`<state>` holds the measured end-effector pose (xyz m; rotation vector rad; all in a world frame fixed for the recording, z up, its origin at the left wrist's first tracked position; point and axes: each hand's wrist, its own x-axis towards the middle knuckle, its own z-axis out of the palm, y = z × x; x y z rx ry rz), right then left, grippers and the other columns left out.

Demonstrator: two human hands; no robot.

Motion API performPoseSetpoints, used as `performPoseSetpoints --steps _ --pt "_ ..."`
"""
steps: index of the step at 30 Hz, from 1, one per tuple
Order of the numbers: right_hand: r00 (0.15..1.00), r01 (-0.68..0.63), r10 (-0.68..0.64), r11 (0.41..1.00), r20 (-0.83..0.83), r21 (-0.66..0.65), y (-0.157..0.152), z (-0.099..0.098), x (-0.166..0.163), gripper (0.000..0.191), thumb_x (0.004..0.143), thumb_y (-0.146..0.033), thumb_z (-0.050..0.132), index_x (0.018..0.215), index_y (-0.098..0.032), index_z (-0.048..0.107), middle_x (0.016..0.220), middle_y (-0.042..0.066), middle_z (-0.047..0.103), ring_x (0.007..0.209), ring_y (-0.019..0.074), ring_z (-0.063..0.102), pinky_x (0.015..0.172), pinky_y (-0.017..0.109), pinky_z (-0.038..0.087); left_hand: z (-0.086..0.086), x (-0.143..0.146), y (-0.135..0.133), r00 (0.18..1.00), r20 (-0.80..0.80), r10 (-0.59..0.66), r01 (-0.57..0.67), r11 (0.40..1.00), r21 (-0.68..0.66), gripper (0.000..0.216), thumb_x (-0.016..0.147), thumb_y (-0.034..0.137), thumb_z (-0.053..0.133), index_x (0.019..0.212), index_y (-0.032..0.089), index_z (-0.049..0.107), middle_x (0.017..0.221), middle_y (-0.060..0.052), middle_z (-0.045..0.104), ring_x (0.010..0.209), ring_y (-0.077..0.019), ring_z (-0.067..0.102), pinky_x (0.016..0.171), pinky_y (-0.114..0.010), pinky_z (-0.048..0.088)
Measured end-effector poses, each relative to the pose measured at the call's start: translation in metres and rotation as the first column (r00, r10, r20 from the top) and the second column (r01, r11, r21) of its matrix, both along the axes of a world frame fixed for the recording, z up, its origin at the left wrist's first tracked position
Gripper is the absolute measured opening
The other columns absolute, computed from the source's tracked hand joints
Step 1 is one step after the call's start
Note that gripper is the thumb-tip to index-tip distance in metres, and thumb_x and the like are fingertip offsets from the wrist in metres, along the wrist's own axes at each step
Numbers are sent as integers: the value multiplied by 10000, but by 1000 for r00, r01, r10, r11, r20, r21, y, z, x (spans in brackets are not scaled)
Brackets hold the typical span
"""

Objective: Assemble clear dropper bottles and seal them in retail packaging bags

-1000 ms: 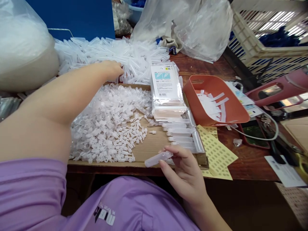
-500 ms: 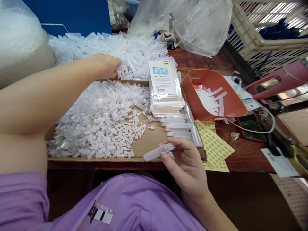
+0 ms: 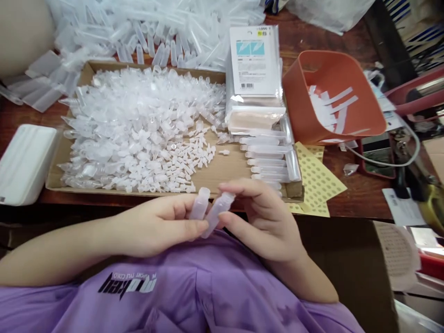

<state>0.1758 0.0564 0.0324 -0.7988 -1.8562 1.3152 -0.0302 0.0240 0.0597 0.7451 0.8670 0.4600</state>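
Observation:
My left hand [image 3: 156, 226] is closed round a small translucent plastic bottle [image 3: 200, 206], its mouth pointing up and away from me. Close beside it, my right hand [image 3: 265, 217] pinches a second small plastic bottle [image 3: 218, 213] near its ribbed neck; the left thumb lies against its lower end. Both hands are in front of my chest, at the near edge of a shallow cardboard tray [image 3: 222, 173]. Clear caps [image 3: 138, 101] and small white nozzle tips [image 3: 183, 164] lie heaped in that tray. Several bottles [image 3: 267, 157] lie in a row at its right side.
A pile of translucent bottles [image 3: 156, 27] lies behind the tray. Packs with a printed card [image 3: 251, 60] rest at its right corner. Farther right are an orange bin [image 3: 294, 106] holding paper strips, yellow sticker sheets [image 3: 317, 182] and a phone [image 3: 378, 150]. A white box [image 3: 26, 164] stands left.
My left hand has come back from the bottle pile with a bottle and now meets my right hand. The right hand keeps its bottle, now tilted more upright. My view has tipped downward.

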Motion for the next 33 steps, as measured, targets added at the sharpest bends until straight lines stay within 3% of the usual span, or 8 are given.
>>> performPoseSetpoints --steps 5,10,14,19,22,24,27,33 --pt "921 -132 77 984 383 119 19 3 2 263 941 -331 579 1176 -229 635 980 51 704 856 158 664 778 293 546 -32 14 -9 945 224 240 -195 959 -204 173 812 279 770 894 149 690 827 -27 731 776 -112 673 783 -228 517" --pt "685 -90 -300 870 664 485 71 5 -2 264 945 -241 489 1121 -176 673 1067 118 695 978 248 650 845 395 511 -41 23 -16 886 299 354 -177 854 -489 287 763 248 806 1000 136 689 776 -76 773 710 -178 756 666 -241 594" --pt "443 -267 -324 843 836 468 88 -4 -17 197 890 -145 485 916 -142 680 867 119 686 765 220 651 700 351 495 -44 28 -17 870 319 375 -151 820 -552 170 813 201 734 950 111 689 776 -95 780 694 -186 764 614 -212 598" --pt "360 -237 -334 870 871 432 80 -9 -31 208 862 -72 442 918 -115 638 952 136 672 870 244 667 743 346 498 -48 29 -17 859 355 369 -127 825 -551 128 818 161 689 929 99 681 790 -111 783 709 -202 769 616 -226 604" --pt "438 -163 -289 906 851 391 77 -3 -25 160 827 -90 504 926 -108 628 927 120 657 909 265 653 783 386 502 -48 28 -16 871 335 358 -133 830 -542 105 808 138 673 908 107 665 782 -113 780 693 -202 765 602 -230 596" --pt "622 -96 -168 953 764 288 73 5 -16 108 805 -117 570 897 -142 622 841 62 644 854 219 642 767 358 505 -47 28 -17 881 316 352 -149 841 -519 111 800 157 689 899 116 657 784 -111 778 689 -199 761 610 -232 590" --pt "877 -64 92 995 471 -75 63 18 -3 77 796 -227 677 849 -211 624 753 -10 642 716 135 619 673 277 513 -46 30 -18 893 305 330 -170 877 -450 188 781 242 749 897 128 654 758 -94 764 670 -187 742 621 -242 574" --pt "947 -126 267 822 180 -555 50 24 10 65 758 -243 730 784 -216 677 768 -33 715 695 112 668 665 252 571 -45 33 -20 933 275 232 -158 951 -264 264 828 357 742 960 140 671 702 -24 690 666 -133 664 694 -254 527"
